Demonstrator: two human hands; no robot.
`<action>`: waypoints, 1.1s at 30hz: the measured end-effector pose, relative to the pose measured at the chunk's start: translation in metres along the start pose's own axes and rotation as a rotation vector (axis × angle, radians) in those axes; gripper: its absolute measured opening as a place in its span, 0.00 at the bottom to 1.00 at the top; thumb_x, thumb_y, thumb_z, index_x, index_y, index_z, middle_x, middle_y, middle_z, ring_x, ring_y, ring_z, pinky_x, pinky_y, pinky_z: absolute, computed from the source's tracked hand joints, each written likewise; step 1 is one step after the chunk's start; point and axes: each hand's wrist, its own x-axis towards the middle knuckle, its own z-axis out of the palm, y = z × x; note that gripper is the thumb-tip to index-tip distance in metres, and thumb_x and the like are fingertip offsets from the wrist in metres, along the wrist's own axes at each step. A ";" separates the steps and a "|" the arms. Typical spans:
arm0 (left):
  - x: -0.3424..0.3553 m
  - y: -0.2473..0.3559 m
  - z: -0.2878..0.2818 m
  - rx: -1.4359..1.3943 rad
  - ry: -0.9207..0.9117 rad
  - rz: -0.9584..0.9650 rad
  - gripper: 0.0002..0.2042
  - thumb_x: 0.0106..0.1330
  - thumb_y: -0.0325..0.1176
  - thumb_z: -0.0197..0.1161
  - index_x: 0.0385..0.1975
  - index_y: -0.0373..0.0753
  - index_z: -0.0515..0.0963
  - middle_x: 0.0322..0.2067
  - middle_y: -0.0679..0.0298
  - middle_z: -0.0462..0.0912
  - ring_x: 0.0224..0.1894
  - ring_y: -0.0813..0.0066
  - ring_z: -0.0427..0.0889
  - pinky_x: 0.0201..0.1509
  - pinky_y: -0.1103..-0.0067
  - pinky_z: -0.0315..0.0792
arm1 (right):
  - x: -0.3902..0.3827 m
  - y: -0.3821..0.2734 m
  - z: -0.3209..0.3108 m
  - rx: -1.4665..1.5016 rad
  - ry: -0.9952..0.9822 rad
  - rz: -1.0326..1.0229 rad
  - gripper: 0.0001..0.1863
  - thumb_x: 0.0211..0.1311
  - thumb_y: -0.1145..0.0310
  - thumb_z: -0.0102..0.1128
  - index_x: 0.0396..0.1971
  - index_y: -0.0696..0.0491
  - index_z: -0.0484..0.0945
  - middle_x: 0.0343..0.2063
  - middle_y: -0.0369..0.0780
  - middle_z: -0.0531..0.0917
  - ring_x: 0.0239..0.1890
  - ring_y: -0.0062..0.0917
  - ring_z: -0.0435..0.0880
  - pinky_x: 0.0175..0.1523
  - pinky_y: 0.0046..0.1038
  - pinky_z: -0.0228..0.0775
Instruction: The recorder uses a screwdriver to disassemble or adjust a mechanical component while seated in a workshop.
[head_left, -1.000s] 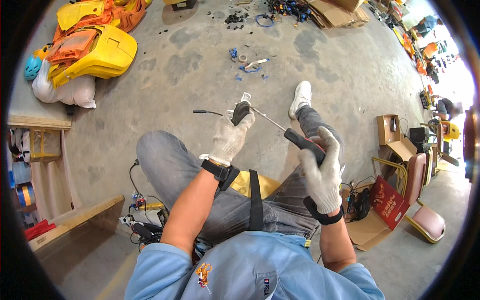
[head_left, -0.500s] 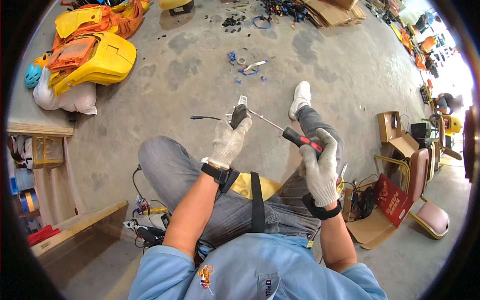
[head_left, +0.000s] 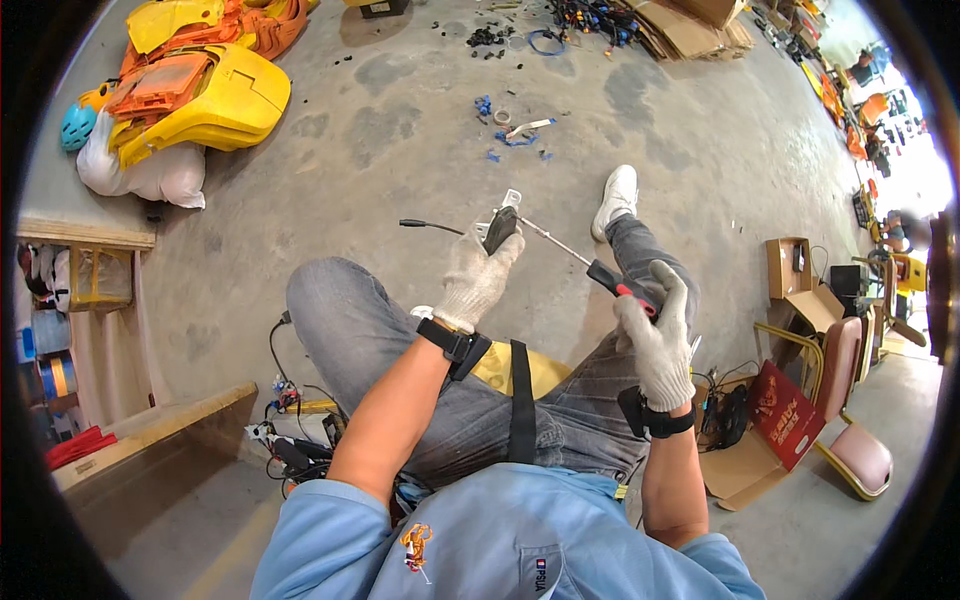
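Note:
My left hand, in a white knit glove, is closed round a black part with a metal bracket. From that part a short black cable with a plug end sticks out to the left. My gloved right hand holds a screwdriver by its black and red handle, with some fingers stretched out along it. The shaft slopes up to the left, and its tip meets the black part beside my left fingers. My fingers hide just where the tip sits.
Blue scraps and a tape roll lie on the concrete floor ahead. Yellow and orange plastic covers are piled far left. At right are an open cardboard box and a chair. A wooden shelf stands at left.
The whole view has shifted slightly. My right fingers have loosened and straightened on the screwdriver handle, which looks turned. My left hand keeps its grip on the black part.

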 end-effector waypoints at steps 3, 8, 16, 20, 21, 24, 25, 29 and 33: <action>0.000 -0.001 0.001 -0.017 0.002 0.005 0.11 0.69 0.37 0.70 0.41 0.37 0.83 0.27 0.68 0.82 0.30 0.78 0.78 0.36 0.72 0.73 | 0.002 0.011 0.002 -0.115 0.052 -0.278 0.29 0.75 0.65 0.60 0.69 0.60 0.65 0.38 0.41 0.83 0.21 0.15 0.75 0.26 0.21 0.68; -0.002 0.006 -0.005 -0.031 0.010 0.039 0.11 0.68 0.37 0.70 0.42 0.37 0.83 0.27 0.69 0.81 0.30 0.79 0.77 0.36 0.73 0.73 | 0.003 -0.042 -0.004 0.255 -0.090 0.398 0.34 0.67 0.68 0.68 0.69 0.60 0.64 0.49 0.43 0.80 0.43 0.22 0.82 0.48 0.25 0.77; -0.002 0.008 -0.002 -0.026 -0.006 -0.058 0.11 0.68 0.38 0.69 0.42 0.36 0.83 0.28 0.69 0.81 0.31 0.79 0.77 0.37 0.73 0.73 | 0.004 -0.021 -0.002 0.143 0.005 0.047 0.34 0.69 0.68 0.66 0.70 0.61 0.63 0.38 0.40 0.82 0.23 0.15 0.76 0.28 0.22 0.71; -0.004 0.010 -0.003 -0.048 -0.023 -0.048 0.05 0.72 0.29 0.67 0.44 0.39 0.82 0.30 0.77 0.78 0.29 0.88 0.71 0.33 0.83 0.67 | -0.001 -0.043 -0.004 0.228 -0.066 0.275 0.34 0.70 0.66 0.65 0.71 0.60 0.63 0.40 0.40 0.82 0.24 0.15 0.77 0.30 0.22 0.73; -0.006 0.015 -0.002 -0.081 -0.031 -0.063 0.05 0.71 0.29 0.67 0.44 0.39 0.82 0.30 0.77 0.78 0.29 0.88 0.71 0.33 0.83 0.67 | -0.002 -0.030 -0.002 0.119 -0.055 0.146 0.33 0.73 0.62 0.62 0.71 0.60 0.64 0.39 0.41 0.83 0.22 0.16 0.75 0.26 0.22 0.69; -0.004 0.016 0.001 -0.072 -0.047 -0.071 0.06 0.71 0.29 0.68 0.44 0.39 0.82 0.31 0.77 0.78 0.30 0.88 0.71 0.34 0.83 0.68 | 0.008 0.009 -0.004 -0.047 0.041 -0.187 0.33 0.73 0.60 0.62 0.70 0.59 0.65 0.39 0.40 0.83 0.21 0.16 0.74 0.25 0.23 0.68; -0.004 0.012 -0.001 -0.022 -0.039 -0.067 0.06 0.71 0.29 0.68 0.44 0.39 0.82 0.32 0.77 0.78 0.31 0.88 0.72 0.36 0.83 0.68 | 0.007 -0.003 -0.004 -0.046 0.035 -0.187 0.33 0.73 0.60 0.62 0.70 0.59 0.65 0.39 0.40 0.83 0.21 0.16 0.74 0.25 0.23 0.68; -0.002 0.004 -0.001 -0.024 -0.008 -0.069 0.07 0.71 0.29 0.68 0.45 0.39 0.82 0.33 0.76 0.79 0.34 0.87 0.73 0.39 0.82 0.70 | 0.000 -0.038 -0.005 0.180 -0.070 0.280 0.30 0.72 0.61 0.63 0.68 0.59 0.67 0.43 0.42 0.83 0.29 0.17 0.81 0.34 0.22 0.75; -0.003 0.006 0.002 -0.023 -0.001 -0.062 0.10 0.69 0.34 0.70 0.44 0.38 0.82 0.31 0.71 0.81 0.33 0.81 0.76 0.39 0.76 0.73 | -0.003 -0.010 0.010 -0.031 0.085 -0.112 0.24 0.74 0.60 0.60 0.62 0.58 0.71 0.36 0.40 0.83 0.22 0.17 0.76 0.26 0.22 0.70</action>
